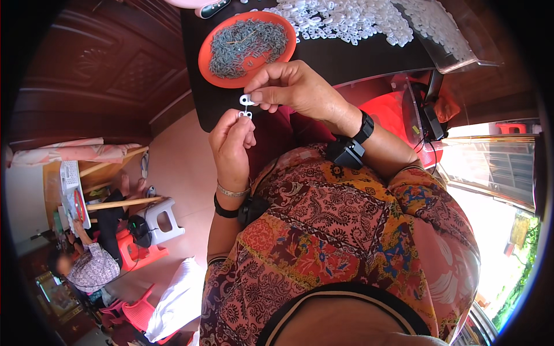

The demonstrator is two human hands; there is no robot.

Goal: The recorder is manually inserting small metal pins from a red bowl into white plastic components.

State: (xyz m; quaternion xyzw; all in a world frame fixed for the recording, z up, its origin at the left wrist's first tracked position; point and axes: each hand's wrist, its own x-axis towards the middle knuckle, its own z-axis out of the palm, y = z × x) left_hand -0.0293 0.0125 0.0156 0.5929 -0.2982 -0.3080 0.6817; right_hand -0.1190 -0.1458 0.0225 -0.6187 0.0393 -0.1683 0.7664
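Both hands meet just off the near edge of the dark worktop [346,57]. The right hand [294,89] pinches a small white plastic piece [246,100] at its fingertips, and directly under it the left hand [231,144] pinches a second white piece [245,114], the two pieces almost touching. Just beyond the right hand sits an orange plate [210,49] heaped with grey-green metal bits [248,40]. Farther back, loose white pieces [346,20] spread across the worktop.

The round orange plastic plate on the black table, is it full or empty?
Full: the round orange plastic plate carries a spread heap of small grey-green thin pieces over most of its surface, leaving only the rim bare.
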